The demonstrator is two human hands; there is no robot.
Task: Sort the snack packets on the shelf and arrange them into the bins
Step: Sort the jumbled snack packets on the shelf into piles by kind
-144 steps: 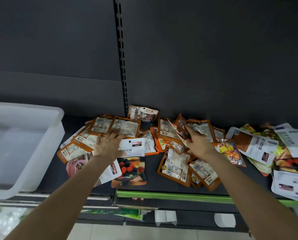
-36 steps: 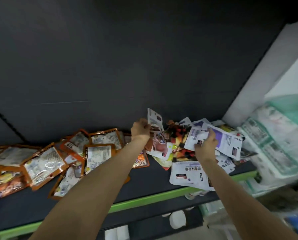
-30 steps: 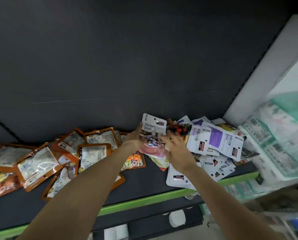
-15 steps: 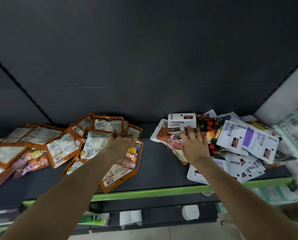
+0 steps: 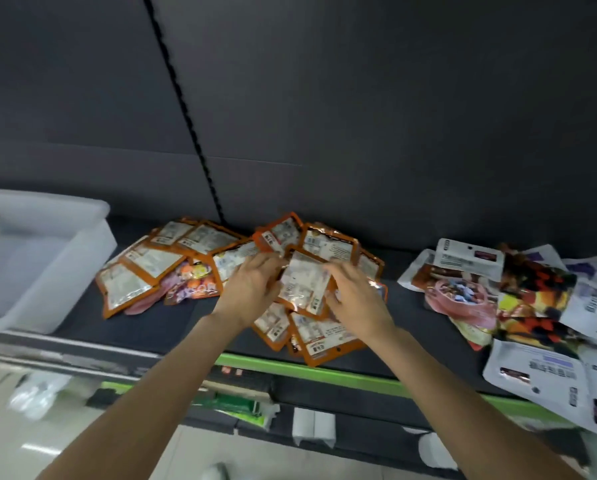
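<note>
Dark shelf (image 5: 172,327), both hands gripping orange packet (image 5: 304,285)

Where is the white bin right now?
In the head view, the white bin sits at the shelf's far left, just left of the orange-edged packets.

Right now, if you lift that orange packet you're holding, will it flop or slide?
The orange packet between the left hand and right hand looks thin and flat, so it would probably bend and weigh little. Its glossy film shines, so it may slide off the other packets.
</note>
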